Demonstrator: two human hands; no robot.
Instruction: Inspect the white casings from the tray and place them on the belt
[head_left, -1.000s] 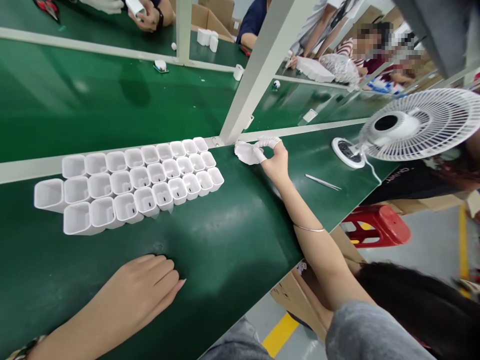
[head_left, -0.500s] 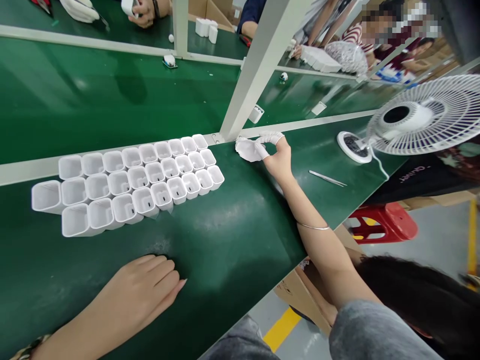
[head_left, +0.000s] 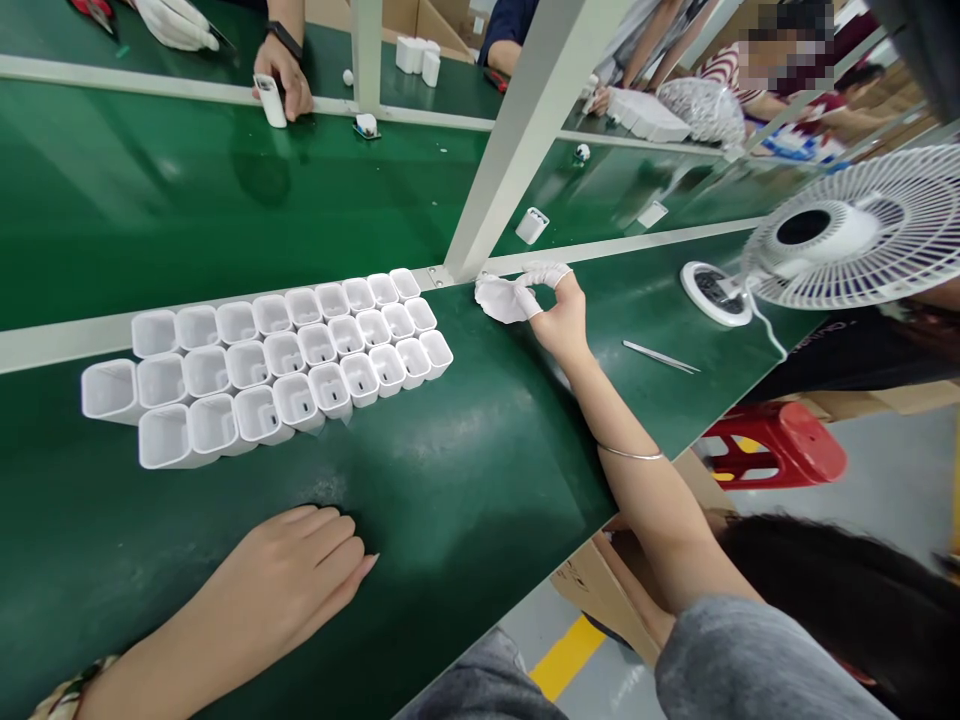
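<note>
My left hand (head_left: 292, 575) lies flat on the green table (head_left: 450, 500) near the front edge, fingers stretched out and holding nothing. My right hand (head_left: 559, 315) reaches out to the foot of the white post (head_left: 517, 130). Its thumb and forefinger wear white finger cots and pinch a crumpled white cloth (head_left: 499, 298). To the left of that hand, a block of several white plastic shells (head_left: 277, 365) stands in three rows, openings up.
Metal tweezers (head_left: 660, 357) lie right of my right hand, beside a white desk fan (head_left: 847, 240). A small white shell (head_left: 532, 225) rides the belt beyond the rail. A co-worker's hand (head_left: 285, 80) holds a white part at the far rail. A red stool (head_left: 780, 455) stands below the table.
The small parts on the far belt have drifted right. The co-worker's hand has come down to the far rail with a white part. My own hands have barely moved.
</note>
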